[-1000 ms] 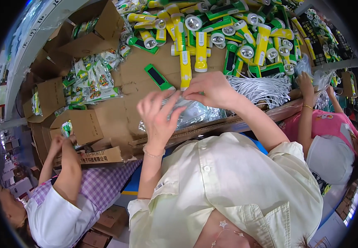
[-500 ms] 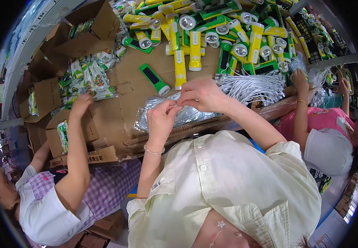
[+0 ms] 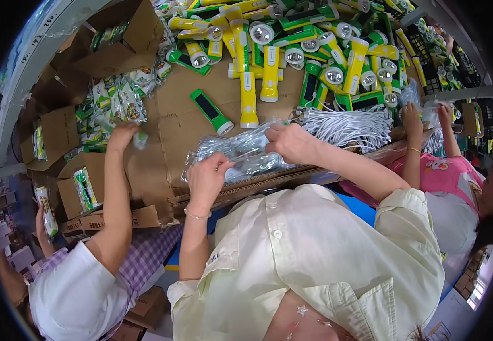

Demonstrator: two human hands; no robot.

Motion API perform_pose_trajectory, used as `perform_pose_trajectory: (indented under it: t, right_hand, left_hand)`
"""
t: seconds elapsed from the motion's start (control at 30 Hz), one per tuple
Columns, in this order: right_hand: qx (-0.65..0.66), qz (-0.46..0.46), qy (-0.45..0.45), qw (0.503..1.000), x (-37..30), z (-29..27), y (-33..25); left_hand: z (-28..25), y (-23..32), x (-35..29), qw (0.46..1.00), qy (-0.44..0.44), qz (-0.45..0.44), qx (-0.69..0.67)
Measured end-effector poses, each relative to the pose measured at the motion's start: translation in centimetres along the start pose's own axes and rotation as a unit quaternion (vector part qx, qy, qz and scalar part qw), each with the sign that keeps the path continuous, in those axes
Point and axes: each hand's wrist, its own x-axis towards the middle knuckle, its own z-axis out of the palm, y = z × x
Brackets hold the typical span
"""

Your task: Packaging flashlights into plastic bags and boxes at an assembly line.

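Observation:
A stack of clear plastic bags (image 3: 232, 149) lies on the cardboard-covered table (image 3: 172, 122) in front of me. My left hand (image 3: 206, 177) pinches the near edge of the top bag. My right hand (image 3: 292, 142) grips the same bag at its right end. A bundle of white cables (image 3: 346, 126) lies just right of my right hand. Beyond the bags lie a single green flashlight (image 3: 212, 111) and a yellow flashlight (image 3: 249, 98).
A big pile of green and yellow flashlights (image 3: 315, 45) fills the far side. At left, a co-worker's hand (image 3: 122, 135) reaches toward bagged flashlights (image 3: 116, 102) beside open cardboard boxes (image 3: 59, 136). At right, a person in pink (image 3: 445, 176) handles plastic bags.
My hands have dropped from above the table onto the bag stack and taken hold of the top bag. The co-worker's arm at left has stretched farther up to the bagged flashlights.

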Motion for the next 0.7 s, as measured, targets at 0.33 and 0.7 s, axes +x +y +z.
perform_pose_trajectory:
  t: [0.33, 0.7]
  right_hand:
    - [0.05, -0.02, 0.046, 0.997, 3.5, -0.6, -1.7]
    - [0.563, 0.135, -0.106, 0.808, 7.6, 1.1, 9.5]
  left_hand:
    - [0.5, 0.1, 1.3, 0.998, 0.04, -0.033, 0.024]
    - [-1.7, -5.7, -0.3, 0.962, 0.094, -0.255, -0.038]
